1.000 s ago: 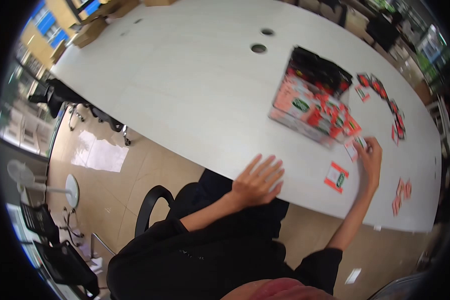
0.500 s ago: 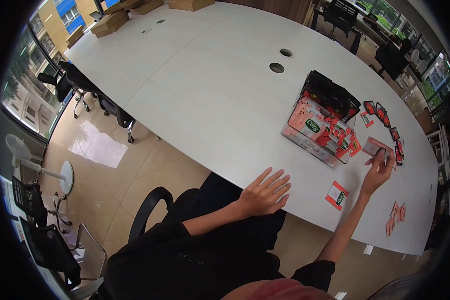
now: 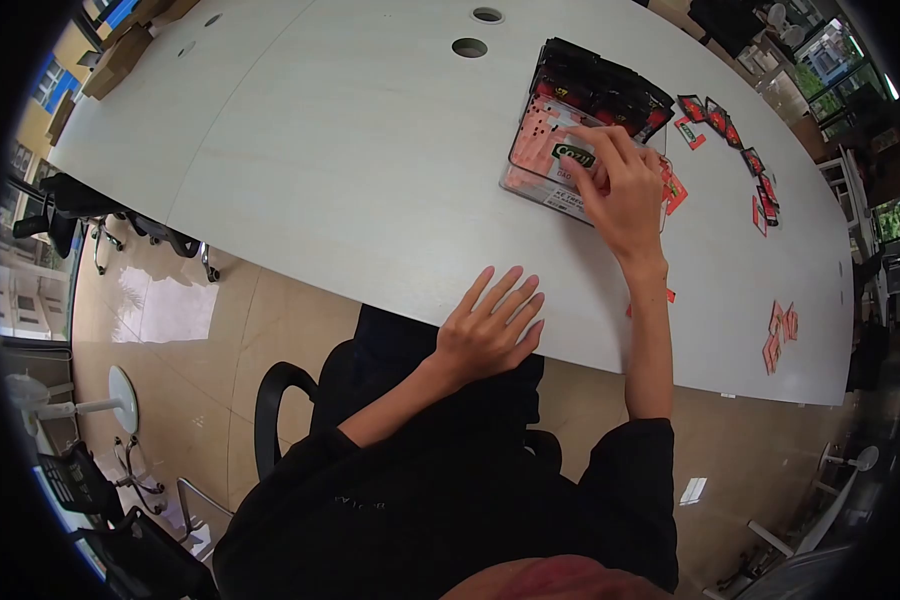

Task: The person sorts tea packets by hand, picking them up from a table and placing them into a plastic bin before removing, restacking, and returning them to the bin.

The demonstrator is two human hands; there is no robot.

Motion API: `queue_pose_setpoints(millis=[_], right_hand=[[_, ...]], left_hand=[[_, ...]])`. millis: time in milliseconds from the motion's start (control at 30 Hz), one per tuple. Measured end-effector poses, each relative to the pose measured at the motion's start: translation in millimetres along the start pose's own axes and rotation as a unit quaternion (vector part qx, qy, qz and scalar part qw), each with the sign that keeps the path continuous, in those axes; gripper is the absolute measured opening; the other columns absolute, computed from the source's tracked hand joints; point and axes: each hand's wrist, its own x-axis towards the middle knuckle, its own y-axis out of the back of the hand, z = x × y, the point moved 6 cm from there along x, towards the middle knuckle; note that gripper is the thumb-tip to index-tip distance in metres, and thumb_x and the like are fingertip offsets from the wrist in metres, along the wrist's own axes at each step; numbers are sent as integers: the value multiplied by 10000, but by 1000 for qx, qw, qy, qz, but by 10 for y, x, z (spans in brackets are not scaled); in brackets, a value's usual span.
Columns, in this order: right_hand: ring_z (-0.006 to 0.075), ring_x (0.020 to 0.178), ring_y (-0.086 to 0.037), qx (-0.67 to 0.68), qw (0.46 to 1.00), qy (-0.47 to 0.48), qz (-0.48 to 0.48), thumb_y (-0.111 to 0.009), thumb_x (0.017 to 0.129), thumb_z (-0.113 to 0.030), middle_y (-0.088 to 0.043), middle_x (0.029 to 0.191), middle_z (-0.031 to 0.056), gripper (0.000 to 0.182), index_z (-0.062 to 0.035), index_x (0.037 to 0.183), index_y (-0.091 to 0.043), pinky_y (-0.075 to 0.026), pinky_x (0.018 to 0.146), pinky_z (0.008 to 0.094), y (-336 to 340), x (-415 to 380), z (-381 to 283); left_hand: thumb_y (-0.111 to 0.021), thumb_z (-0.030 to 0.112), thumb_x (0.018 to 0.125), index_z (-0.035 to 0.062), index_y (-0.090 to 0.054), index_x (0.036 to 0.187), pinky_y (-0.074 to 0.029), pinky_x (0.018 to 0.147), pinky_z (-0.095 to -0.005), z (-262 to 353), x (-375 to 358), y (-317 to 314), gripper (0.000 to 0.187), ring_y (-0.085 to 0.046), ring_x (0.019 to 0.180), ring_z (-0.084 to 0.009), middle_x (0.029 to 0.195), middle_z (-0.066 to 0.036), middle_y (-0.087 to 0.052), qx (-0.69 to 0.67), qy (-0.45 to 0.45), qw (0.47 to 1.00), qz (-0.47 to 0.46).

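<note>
My right hand [image 3: 615, 185] reaches over a clear plastic box [image 3: 545, 192], thumb and fingers apart and bent above the pink Cozy packets [image 3: 542, 130]. Between thumb and forefinger a green Cozy label shows. Behind the pink packets, black and red packets [image 3: 600, 85] stand in a row. My left hand [image 3: 490, 325] lies flat at the table's near edge, fingers spread, holding nothing. Partly hidden under my right forearm is a loose red and white packet [image 3: 670, 296].
On the white table [image 3: 350, 170], black and red packets [image 3: 718, 118] curve along the right, with a Cozy packet [image 3: 689, 133] and another red-edged packet [image 3: 759, 215] beside them. Nearer lie several pink packets [image 3: 773, 335]. Two cable holes [image 3: 470, 48] are at the back.
My right hand has let go of the packet at the right and moved left over the box. My left hand stays flat at the edge. The view has shifted.
</note>
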Motion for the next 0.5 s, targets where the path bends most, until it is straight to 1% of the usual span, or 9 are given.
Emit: queue_pose_setpoints(millis=[67, 167, 233, 267, 333, 367, 433, 467, 500], right_hand=[[135, 573, -561, 8, 1000, -5, 13, -782, 884, -175, -611, 696, -35, 203, -129, 1070, -717, -374, 795, 328, 26, -43, 13], [129, 594, -546, 1, 999, -9, 34, -789, 871, -165, -631, 698, -39, 188, -139, 1048, -731, -366, 809, 319, 34, -102, 82], [129, 693, -555, 11, 999, -28, 30, -793, 864, -167, -671, 726, -43, 155, -163, 1015, -758, -362, 827, 324, 6, -139, 125], [129, 693, -555, 10, 999, -31, 29, -793, 864, -167, -671, 726, -43, 155, -163, 1015, -758, -362, 827, 324, -4, -142, 114], [133, 811, -569, -8, 999, 37, 4, -790, 866, -171, -713, 770, -52, 118, -176, 984, -776, -361, 843, 341, -61, -133, -14], [133, 811, -569, -9, 999, 35, 3, -790, 866, -171, -713, 770, -52, 118, -176, 984, -776, -361, 843, 341, -64, -142, -14], [135, 953, -554, -14, 999, 48, -2, -811, 843, -151, -726, 824, -48, 220, -182, 1059, -785, -347, 864, 353, -80, -159, -37], [135, 953, -554, -14, 999, 48, -1, -811, 843, -151, -726, 824, -48, 220, -182, 1059, -785, -347, 864, 353, -75, -150, -36], [148, 994, -560, -25, 998, 46, 30, -798, 857, -172, -735, 946, -52, 202, -189, 1058, -785, -358, 896, 363, -25, -136, -38]], left_hand=[[-713, 243, 854, 118, -777, 1074, -455, 1132, -448, 2, -10, 0, 262, -649, 1242, -234, 1224, -34, -730, -1, 0, 1000, -3], [-713, 246, 848, 120, -779, 1069, -454, 1132, -452, 1, -7, -11, 263, -651, 1242, -236, 1221, -34, -732, -1, -1, 1000, 1], [-713, 247, 844, 124, -781, 1067, -457, 1130, -455, 4, -6, -7, 263, -653, 1239, -236, 1217, -33, -734, 0, 0, 1000, 1], [-713, 247, 844, 124, -781, 1067, -457, 1130, -455, 5, -6, -6, 263, -653, 1239, -236, 1217, -33, -734, -2, -1, 1000, 0], [-713, 247, 843, 129, -781, 1066, -461, 1127, -457, 7, 2, 1, 261, -653, 1239, -238, 1217, -31, -734, 8, -3, 1000, 3], [-713, 247, 843, 129, -781, 1066, -461, 1127, -457, 13, 8, 0, 261, -653, 1239, -238, 1217, -31, -734, 6, -3, 1000, 1], [-714, 242, 841, 131, -779, 1061, -464, 1124, -459, 7, 11, 6, 255, -653, 1240, -239, 1217, -32, -734, 3, 0, 1000, -2], [-714, 242, 841, 131, -779, 1061, -464, 1124, -459, 3, 8, -1, 255, -653, 1240, -239, 1217, -32, -734, 4, 0, 1000, -2], [-716, 239, 839, 131, -779, 1059, -465, 1124, -459, -1, -1, -8, 253, -653, 1242, -240, 1217, -33, -734, 2, 0, 1000, 0]])
